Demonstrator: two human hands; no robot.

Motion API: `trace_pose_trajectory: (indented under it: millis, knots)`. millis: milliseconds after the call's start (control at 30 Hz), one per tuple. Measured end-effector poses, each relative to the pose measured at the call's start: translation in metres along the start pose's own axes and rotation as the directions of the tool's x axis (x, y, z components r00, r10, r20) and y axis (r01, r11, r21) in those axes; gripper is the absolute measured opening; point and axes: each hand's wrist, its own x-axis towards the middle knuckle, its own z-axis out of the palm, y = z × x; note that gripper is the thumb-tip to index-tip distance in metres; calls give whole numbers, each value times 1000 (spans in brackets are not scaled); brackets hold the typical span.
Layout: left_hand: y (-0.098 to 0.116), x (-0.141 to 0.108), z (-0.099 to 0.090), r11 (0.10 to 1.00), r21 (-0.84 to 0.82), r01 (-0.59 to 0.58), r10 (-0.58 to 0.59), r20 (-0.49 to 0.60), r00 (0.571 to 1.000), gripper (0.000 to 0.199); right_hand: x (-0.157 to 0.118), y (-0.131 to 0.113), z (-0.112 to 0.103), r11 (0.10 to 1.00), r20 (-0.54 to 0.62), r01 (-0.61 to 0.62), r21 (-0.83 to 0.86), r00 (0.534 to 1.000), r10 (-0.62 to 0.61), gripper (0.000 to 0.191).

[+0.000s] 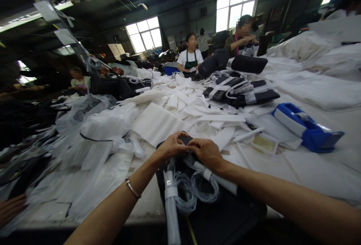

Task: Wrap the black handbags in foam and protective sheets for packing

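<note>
A black bag (217, 215) lies at the table's front edge, right before me. At its far end my left hand (172, 145) and my right hand (206, 154) meet, thumbs and fingers pinched almost together. Whatever small part they pinch is hidden by the fingers. Below the hands, two coiled, plastic-wrapped cords or straps rest on the bag, a left coil (188, 203) and a right coil (216, 194). A long piece wrapped in white foam (172, 218) runs down the bag's left side. Another white wrapped piece (225, 185) slants under my right forearm.
White foam sheets (158, 123) and strips cover the table's middle. A blue tape dispenser (307, 128) and a small clear tray (263, 144) stand on the right. Black bags (242, 93) are piled behind. Clear plastic (96, 136) heaps leftward. Another person's hand (12, 209) shows at the left edge; co-workers sit farther back.
</note>
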Motion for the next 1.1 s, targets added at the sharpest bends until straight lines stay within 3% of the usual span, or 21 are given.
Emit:
trace_pose_trajectory:
  millis: [133,233,433,600,767,867,933,1000,1067,1100]
  knots:
    - [3,-2,-1,999,36,1,0,-16,1000,61,3,1,-7,992,193,123,6,974,-122,21]
    - [6,-4,-3,997,71,3,-1,-15,1000,62,9,1,-11,986,293,148,73,942,-163,24]
    - [17,-1,-9,990,141,-29,26,24,999,68,32,-3,-11,993,352,62,103,931,-94,26]
    - [27,3,-32,981,190,-37,40,-13,999,69,52,5,-10,993,394,-12,115,918,-34,13]
    - [12,-6,-45,981,188,-40,62,-110,992,64,59,27,-14,968,452,-186,167,887,93,22]
    - [-7,-16,-45,984,166,-59,82,-141,987,65,61,40,-30,945,505,-257,201,854,125,35]
    - [-21,-22,-47,987,151,-59,88,-192,978,65,61,38,-47,935,449,-266,235,883,138,44]
    - [-33,-26,-52,989,141,-46,80,-244,967,64,55,19,-63,950,289,-176,258,952,98,44]
    - [-40,-27,-56,989,142,-34,74,-286,955,64,37,-18,-71,965,154,12,260,987,-53,33]
    - [-41,-27,-57,989,143,-33,75,-300,951,64,22,-41,-71,954,192,90,287,970,-150,27]
